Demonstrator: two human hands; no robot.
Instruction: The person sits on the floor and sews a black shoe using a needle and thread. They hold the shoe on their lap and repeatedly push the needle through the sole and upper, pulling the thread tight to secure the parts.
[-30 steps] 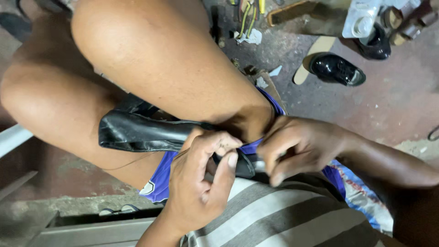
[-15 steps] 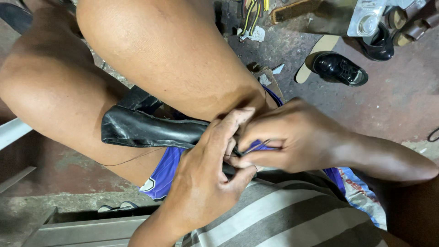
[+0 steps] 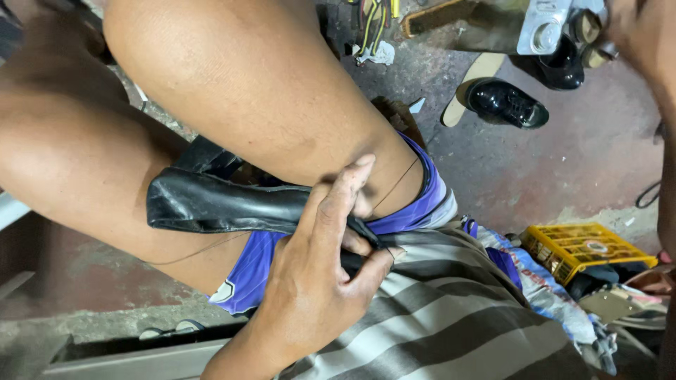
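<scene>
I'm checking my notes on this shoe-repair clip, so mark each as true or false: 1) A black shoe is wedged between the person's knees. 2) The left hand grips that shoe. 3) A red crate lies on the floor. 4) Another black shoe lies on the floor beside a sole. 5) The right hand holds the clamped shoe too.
1) True: the black shoe is clamped between the legs.
2) True: the left hand holds its end, with a thin thread running up from it.
3) False: the crate is yellow.
4) True: the second black shoe lies beside a pale sole.
5) False: the right hand is off the shoe and cannot be made out here.
</scene>
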